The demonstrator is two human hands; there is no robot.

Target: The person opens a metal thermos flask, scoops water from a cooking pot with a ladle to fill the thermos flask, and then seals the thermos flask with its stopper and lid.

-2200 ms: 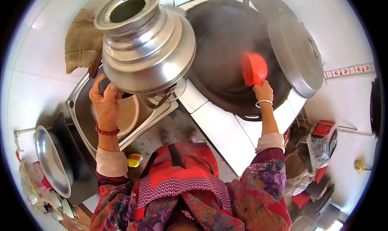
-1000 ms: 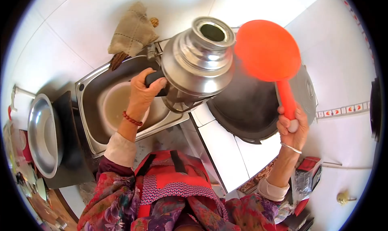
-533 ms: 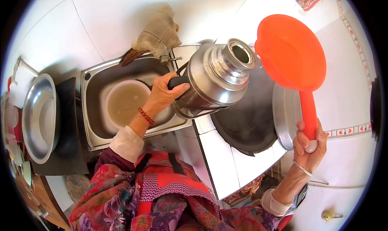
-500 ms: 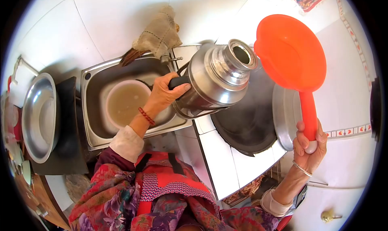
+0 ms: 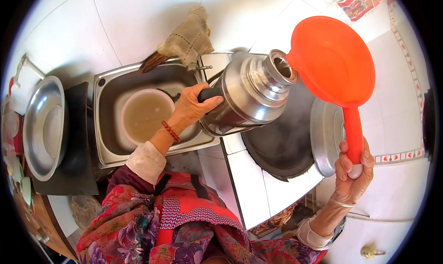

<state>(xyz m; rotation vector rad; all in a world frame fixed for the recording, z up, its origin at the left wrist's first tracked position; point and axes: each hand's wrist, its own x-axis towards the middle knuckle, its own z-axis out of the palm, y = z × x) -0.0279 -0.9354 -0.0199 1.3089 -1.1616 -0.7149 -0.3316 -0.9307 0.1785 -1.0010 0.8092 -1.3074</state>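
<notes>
My left hand point(image 5: 190, 108) is wrapped round the black handle of a shiny metal thermos flask point(image 5: 251, 95). The flask leans to the right, its open mouth facing up and right. In my right hand point(image 5: 354, 178) is the handle of an orange-red plastic water dipper point(image 5: 334, 61). The dipper's bowl is raised beside the flask, with its pouring lip right at the flask's mouth. Beneath both, a dark wok point(image 5: 281, 148) set in the white-tiled stove gives off some steam.
Left of the stove, a steel sink point(image 5: 108, 107) holds a pale basin point(image 5: 147, 116) of cloudy water. A cloth point(image 5: 189, 38) covers the tap. A metal basin point(image 5: 44, 130) stands at far left. A round metal lid point(image 5: 324, 139) leans at the wok's right side.
The flask has shifted slightly to the right and its mouth now meets the dipper's lip. The camera view has moved a little; both hands keep their grip.
</notes>
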